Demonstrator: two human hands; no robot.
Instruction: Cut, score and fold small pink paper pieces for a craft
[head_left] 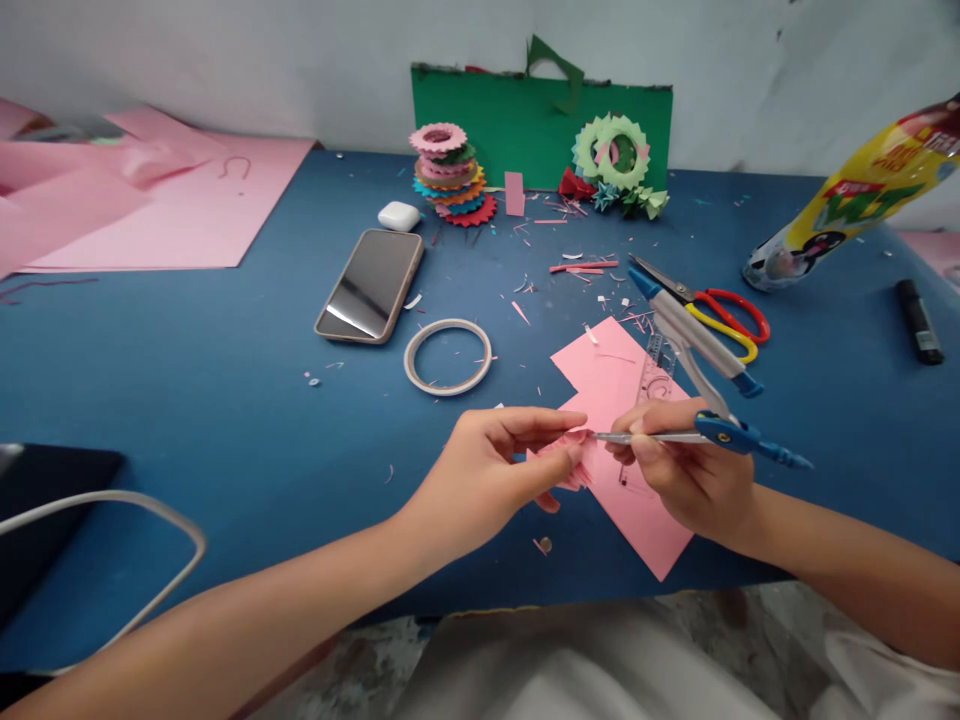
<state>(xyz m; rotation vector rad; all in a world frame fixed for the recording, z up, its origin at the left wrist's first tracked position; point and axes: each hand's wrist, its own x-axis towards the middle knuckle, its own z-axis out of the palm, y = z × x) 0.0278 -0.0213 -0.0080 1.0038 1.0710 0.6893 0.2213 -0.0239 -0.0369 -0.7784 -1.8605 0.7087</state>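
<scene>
My left hand pinches a small fringed piece of pink paper between thumb and fingers, just above the table's near edge. My right hand grips a blue and silver drawing compass; one metal leg points left and its tip meets the pink piece. Under both hands lies a pink paper sheet on the blue table. A clear ruler rests on that sheet behind my right hand.
Red and yellow scissors, a tape ring, a phone and white earbud case lie behind. Stacked paper rosettes, green card, pink sheets, a foil packet, black marker, and a white cable lie about.
</scene>
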